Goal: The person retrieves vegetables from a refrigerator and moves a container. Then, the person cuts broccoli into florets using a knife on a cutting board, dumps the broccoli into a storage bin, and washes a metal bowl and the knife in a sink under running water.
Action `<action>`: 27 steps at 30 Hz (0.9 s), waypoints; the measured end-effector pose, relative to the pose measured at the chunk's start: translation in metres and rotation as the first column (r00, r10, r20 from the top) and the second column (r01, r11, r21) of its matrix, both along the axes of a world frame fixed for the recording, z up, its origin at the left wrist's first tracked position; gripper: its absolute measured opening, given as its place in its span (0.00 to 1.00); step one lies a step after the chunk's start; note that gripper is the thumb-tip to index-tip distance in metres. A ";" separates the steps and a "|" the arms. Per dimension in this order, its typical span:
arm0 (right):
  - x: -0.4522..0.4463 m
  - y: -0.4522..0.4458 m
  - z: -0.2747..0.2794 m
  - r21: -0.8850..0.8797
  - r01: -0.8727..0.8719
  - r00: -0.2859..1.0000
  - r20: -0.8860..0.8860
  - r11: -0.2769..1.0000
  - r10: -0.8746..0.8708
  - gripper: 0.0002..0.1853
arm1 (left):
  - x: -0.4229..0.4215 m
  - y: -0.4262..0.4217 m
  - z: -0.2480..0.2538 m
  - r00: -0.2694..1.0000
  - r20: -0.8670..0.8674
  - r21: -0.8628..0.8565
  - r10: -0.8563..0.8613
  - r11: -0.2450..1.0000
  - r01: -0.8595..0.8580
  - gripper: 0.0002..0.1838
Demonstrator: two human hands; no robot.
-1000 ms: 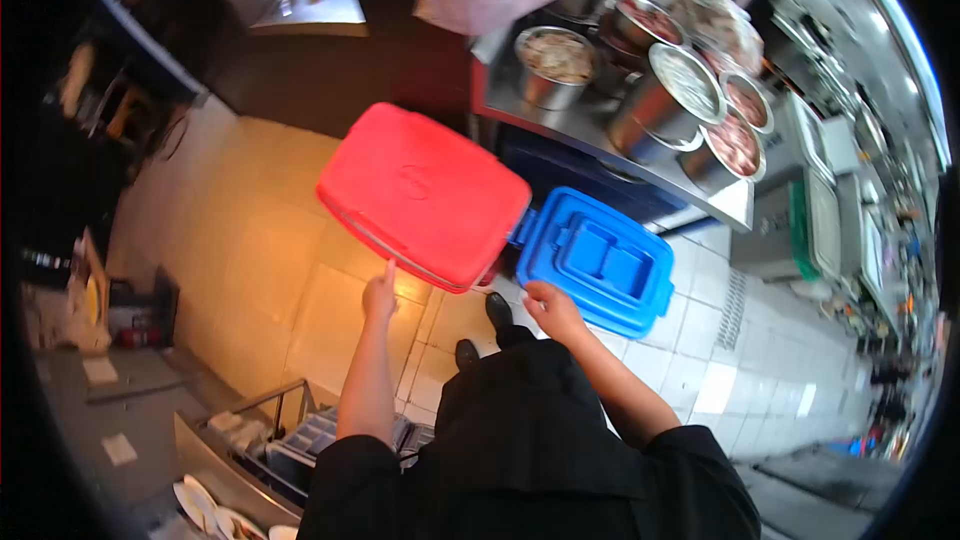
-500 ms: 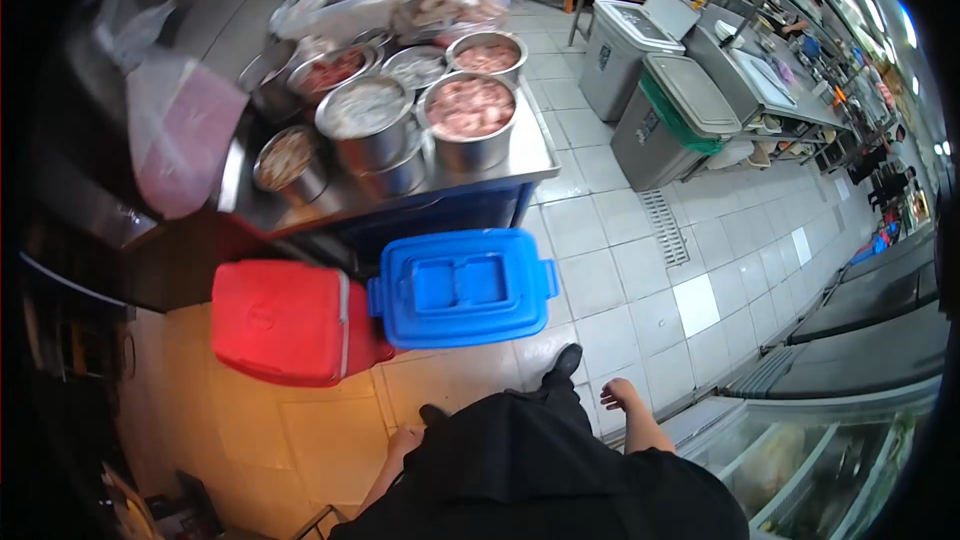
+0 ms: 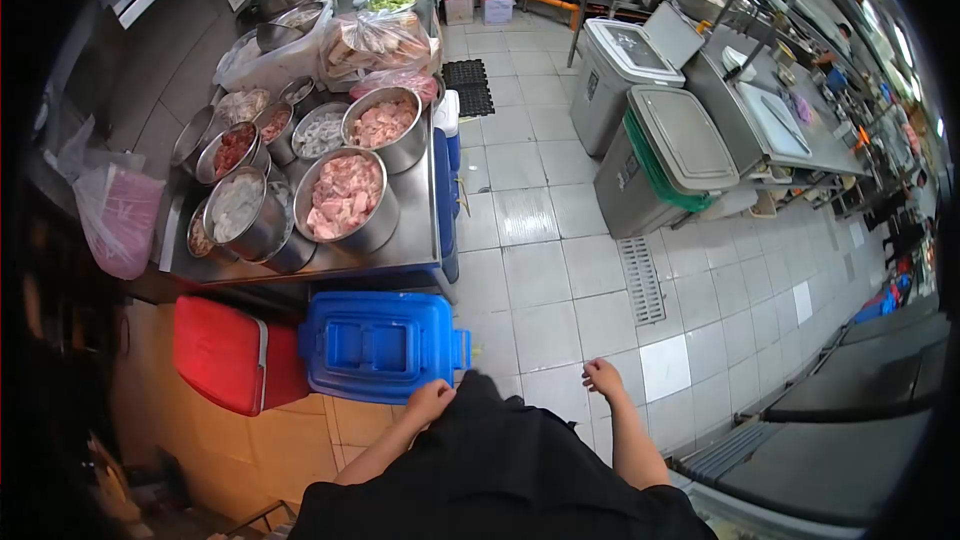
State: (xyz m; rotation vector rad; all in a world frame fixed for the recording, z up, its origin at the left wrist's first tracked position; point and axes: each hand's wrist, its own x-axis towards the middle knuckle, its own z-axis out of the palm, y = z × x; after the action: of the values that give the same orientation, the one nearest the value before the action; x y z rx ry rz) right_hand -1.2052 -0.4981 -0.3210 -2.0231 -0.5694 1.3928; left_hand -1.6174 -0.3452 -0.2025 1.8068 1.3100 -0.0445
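My left hand (image 3: 432,400) hangs by my black clothing with its fingers curled in, and nothing shows in it. It is close to the right front corner of a blue lidded tub (image 3: 380,335); I cannot tell whether they touch. Over the tiled floor, my right hand (image 3: 602,377) hangs free, fingers loosely bent and apart, holding nothing. A red cooler box (image 3: 215,355) sits left of the tub. Behind them, a steel table (image 3: 420,215) bears several steel pots, among them a pot of cut pink meat (image 3: 345,195) and a pot of pale food (image 3: 240,205).
Grey bins (image 3: 640,50) stand on the right, one with a green liner (image 3: 650,165). A floor drain (image 3: 642,280) lies ahead on the right. Steel cabinets (image 3: 840,470) border the right side. A pink-filled bag (image 3: 122,220) hangs left of the table. People are visible far right.
I have moved forward to the right, so the table, tub and cooler now lie farther left in view. My left hand has swung forward beside the tub. My right hand stays empty.
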 end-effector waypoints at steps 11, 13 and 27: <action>0.183 0.129 -0.011 -0.215 -0.213 0.942 0.212 0.953 0.259 0.17 | 0.206 0.210 -0.077 0.968 0.153 0.013 0.200 0.979 -0.204 0.16; 0.204 0.141 0.028 -0.310 -0.152 0.961 0.176 0.939 0.214 0.17 | 0.240 0.249 -0.063 0.964 0.131 0.012 0.232 0.972 -0.236 0.17; 0.468 0.464 -0.165 -0.219 -0.382 0.834 0.336 0.898 0.437 0.19 | 0.390 0.510 -0.071 0.903 -0.063 -0.121 0.426 0.894 -0.431 0.18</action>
State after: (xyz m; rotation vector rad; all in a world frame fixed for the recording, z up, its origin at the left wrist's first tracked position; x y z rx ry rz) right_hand -0.7377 -0.0339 -0.4860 -2.4087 -1.1655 1.3035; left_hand -1.2271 0.1652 -0.2737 1.3781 1.6651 0.0782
